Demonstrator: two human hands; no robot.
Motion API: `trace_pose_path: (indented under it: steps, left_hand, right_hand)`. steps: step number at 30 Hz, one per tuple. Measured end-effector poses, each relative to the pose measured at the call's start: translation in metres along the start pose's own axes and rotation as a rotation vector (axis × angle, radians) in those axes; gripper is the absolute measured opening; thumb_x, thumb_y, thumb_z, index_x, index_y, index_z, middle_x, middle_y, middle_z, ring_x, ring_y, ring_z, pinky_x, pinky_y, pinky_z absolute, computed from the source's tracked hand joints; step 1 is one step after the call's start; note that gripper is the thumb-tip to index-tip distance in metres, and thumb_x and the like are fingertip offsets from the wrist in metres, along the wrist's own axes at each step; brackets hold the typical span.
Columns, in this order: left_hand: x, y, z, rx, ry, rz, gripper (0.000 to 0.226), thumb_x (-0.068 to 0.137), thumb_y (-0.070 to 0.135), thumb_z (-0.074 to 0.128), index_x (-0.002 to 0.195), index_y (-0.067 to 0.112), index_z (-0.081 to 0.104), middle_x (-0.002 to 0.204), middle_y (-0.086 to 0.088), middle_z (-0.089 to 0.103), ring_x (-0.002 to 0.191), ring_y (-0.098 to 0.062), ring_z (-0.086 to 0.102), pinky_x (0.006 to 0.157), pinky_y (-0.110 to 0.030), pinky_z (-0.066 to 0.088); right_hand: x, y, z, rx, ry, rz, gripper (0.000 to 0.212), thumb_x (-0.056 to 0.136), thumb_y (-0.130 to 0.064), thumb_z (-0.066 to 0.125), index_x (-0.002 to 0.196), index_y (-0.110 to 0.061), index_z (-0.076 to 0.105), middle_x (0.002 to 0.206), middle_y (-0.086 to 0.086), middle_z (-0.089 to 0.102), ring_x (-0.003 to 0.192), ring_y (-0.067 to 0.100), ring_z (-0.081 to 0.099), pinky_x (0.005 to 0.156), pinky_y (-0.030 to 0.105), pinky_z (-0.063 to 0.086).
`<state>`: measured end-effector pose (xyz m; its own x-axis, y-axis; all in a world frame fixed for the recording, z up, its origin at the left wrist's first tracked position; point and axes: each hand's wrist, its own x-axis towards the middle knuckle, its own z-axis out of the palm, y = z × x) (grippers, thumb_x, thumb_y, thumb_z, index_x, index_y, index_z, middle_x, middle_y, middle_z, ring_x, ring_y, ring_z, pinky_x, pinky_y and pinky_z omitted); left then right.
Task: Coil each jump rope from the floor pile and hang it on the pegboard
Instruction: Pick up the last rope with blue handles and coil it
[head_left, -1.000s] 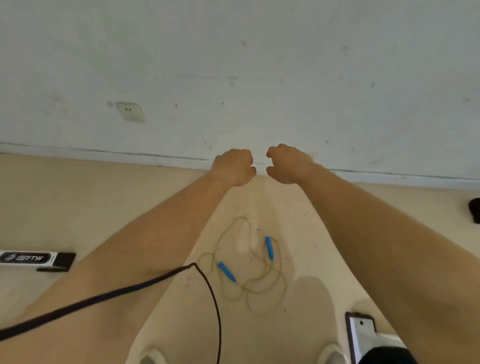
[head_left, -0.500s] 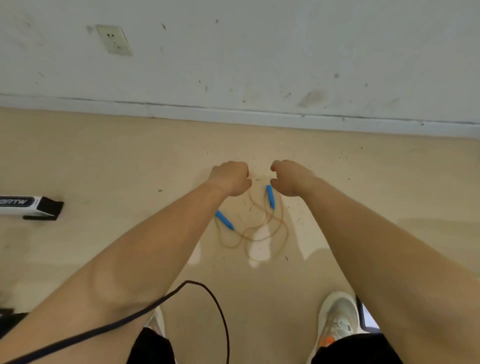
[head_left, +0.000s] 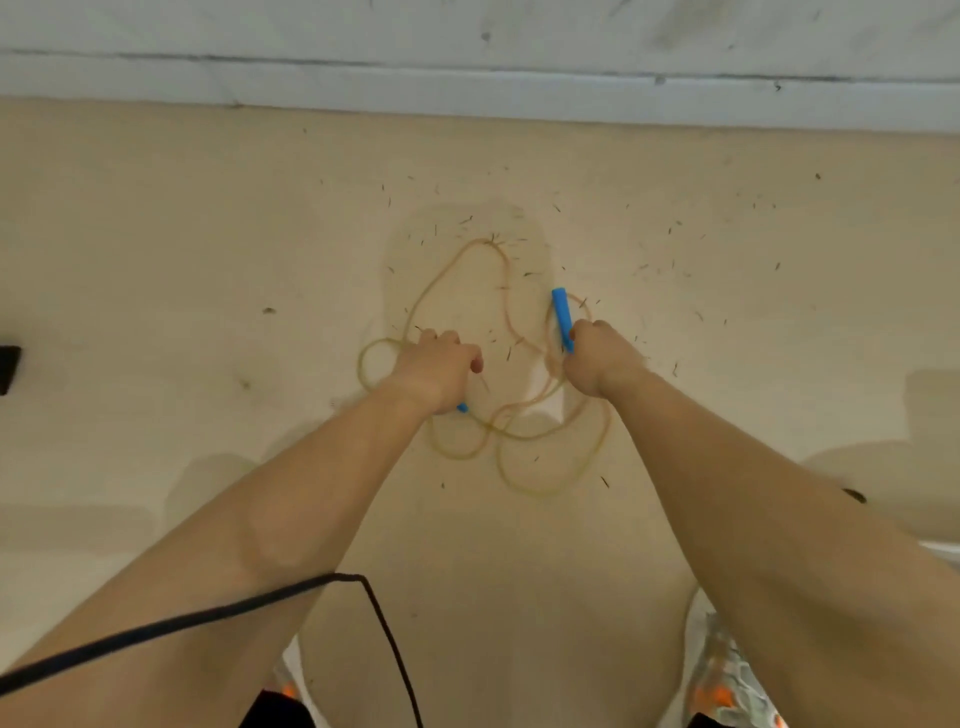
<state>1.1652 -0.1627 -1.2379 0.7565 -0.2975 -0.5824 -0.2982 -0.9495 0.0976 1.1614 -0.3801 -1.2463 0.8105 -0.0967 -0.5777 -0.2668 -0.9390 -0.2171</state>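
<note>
Rope: tan jump rope (head_left: 485, 241) lying in loose, overlapping loops on the floor (head_left: 156, 260), spread between and around the 2 hands; 1 long loop reaches toward the wall, and several smaller ones lie nearer the feet.
Left hand: left hand (head_left: 441, 371) is down at the rope with fingers clenched round 1 blue handle; only the short end of the left handle (head_left: 462, 408) pokes out beneath the hand.
Right hand: right hand (head_left: 597, 358) is grasping the other blue handle, the right handle (head_left: 562, 317), at its lower end; the upper part sticks out past the fingers, pointing toward the wall.
Lift: the handles look just at floor level, though I cannot tell whether they are touching it.
Floor detail: beige, strewn with small dark specks, thickest around the rope.
Wall: pale baseboard (head_left: 467, 98) runs across the top of the view.
Cable: thin black cable (head_left: 384, 623) crosses the left forearm and drops between the legs.
Shoes: 2 pale shoes with orange marks at the bottom edge, the right shoe (head_left: 727, 675) plainer than the left shoe (head_left: 288, 686).
Left edge: dark object (head_left: 8, 366), cut off, kind unclear.
</note>
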Motion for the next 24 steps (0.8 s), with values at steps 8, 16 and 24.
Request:
trace_pose_path:
  steps: [8, 16, 24]
  left_hand:
    - [0.036, -0.015, 0.038, 0.205, 0.056, 0.158, 0.016, 0.093, 0.029, 0.061, 0.108, 0.031, 0.055, 0.119, -0.001, 0.046, 0.112, -0.026, 0.044, 0.091, -0.038, 0.034]
    - [0.012, -0.005, -0.017, 0.013, -0.115, 0.127, 0.018, 0.097, 0.018, 0.048, 0.113, 0.022, 0.054, 0.108, -0.003, 0.062, 0.091, -0.022, 0.057, 0.081, -0.037, 0.048]
    - [-0.093, 0.016, -0.153, -0.111, 0.032, 0.071, 0.021, 0.094, 0.035, 0.052, 0.111, 0.033, 0.065, 0.111, 0.007, 0.06, 0.095, -0.017, 0.058, 0.078, -0.031, 0.047]
  right_hand:
    - [0.055, 0.0, 0.039, 0.203, 0.189, 0.144, 0.029, 0.091, -0.022, 0.055, 0.116, -0.008, 0.048, 0.104, 0.01, 0.052, 0.083, 0.027, 0.052, 0.068, 0.036, 0.042]
    - [0.006, 0.007, -0.016, 0.858, 0.157, 0.035, 0.025, 0.099, -0.018, 0.054, 0.123, -0.017, 0.058, 0.096, 0.009, 0.061, 0.066, 0.022, 0.063, 0.063, 0.033, 0.053]
    - [-0.108, -0.028, -0.154, 0.887, 0.222, -0.196, 0.022, 0.1, -0.023, 0.055, 0.114, -0.013, 0.067, 0.062, 0.001, 0.058, 0.054, 0.016, 0.044, 0.057, 0.028, 0.039]
